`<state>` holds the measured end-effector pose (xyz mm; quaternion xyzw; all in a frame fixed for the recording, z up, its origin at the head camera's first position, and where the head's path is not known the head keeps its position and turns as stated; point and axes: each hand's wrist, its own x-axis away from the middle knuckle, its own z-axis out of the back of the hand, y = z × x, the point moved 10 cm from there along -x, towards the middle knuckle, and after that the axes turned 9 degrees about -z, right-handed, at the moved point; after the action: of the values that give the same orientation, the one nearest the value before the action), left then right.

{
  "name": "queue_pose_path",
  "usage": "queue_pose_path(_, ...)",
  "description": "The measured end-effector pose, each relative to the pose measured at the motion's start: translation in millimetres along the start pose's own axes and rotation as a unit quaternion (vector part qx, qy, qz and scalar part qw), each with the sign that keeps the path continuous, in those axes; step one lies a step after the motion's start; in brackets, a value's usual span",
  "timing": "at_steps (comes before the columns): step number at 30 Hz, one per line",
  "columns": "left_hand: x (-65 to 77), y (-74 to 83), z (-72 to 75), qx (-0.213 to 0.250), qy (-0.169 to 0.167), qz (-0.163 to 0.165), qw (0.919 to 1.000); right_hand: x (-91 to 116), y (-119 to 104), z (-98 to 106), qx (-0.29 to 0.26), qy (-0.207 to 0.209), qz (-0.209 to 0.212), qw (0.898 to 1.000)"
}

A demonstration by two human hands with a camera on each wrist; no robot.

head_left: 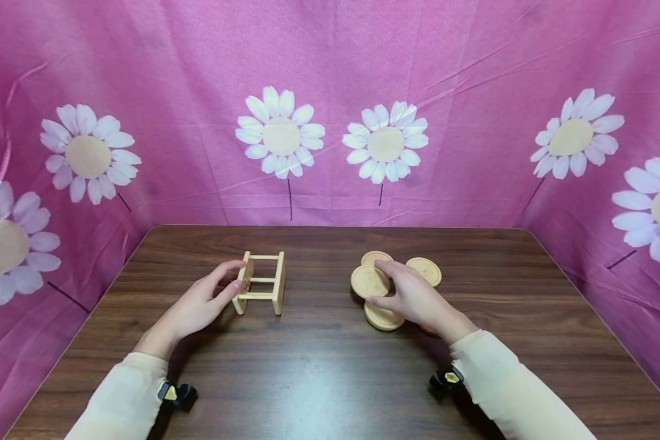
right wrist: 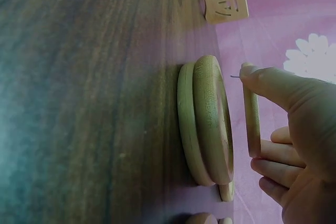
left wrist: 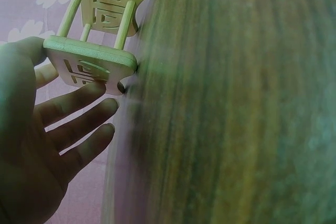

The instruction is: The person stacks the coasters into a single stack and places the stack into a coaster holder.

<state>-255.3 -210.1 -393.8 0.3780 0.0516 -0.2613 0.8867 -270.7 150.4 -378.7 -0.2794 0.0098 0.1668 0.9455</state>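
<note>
In the head view my left hand (head_left: 203,299) grips the near-left side panel of a small wooden coaster rack (head_left: 277,281), which stands on the table. Its panels have cut-out patterns and are joined by round rods; the left wrist view shows thumb and fingers at one panel (left wrist: 89,59), the other fingers spread. My right hand (head_left: 415,293) pinches a round wooden coaster (head_left: 368,282) by its edges, thumb on one side and fingers opposite. The right wrist view shows this coaster (right wrist: 252,119) raised apart from two stacked coasters (right wrist: 210,119).
More round coasters lie about the right hand: one behind (head_left: 376,256), one to the right (head_left: 426,271), one in front (head_left: 384,318), and another partly hidden under the wrist. The brown wooden table (head_left: 308,379) ends at a pink flowered cloth (head_left: 330,201).
</note>
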Motion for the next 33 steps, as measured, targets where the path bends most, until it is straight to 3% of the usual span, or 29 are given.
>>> queue_pose_path(9, 0.4, 1.6, -0.2, 0.002, 0.002, -0.001, 1.0000, 9, -3, 3, 0.036, 0.018, 0.038, 0.998)
queue_pose_path(33, -0.6, 2.4, 0.5, 0.005, 0.002, -0.001, 1.0000, 40, -2, 10, 0.052, 0.049, 0.064, 0.995)
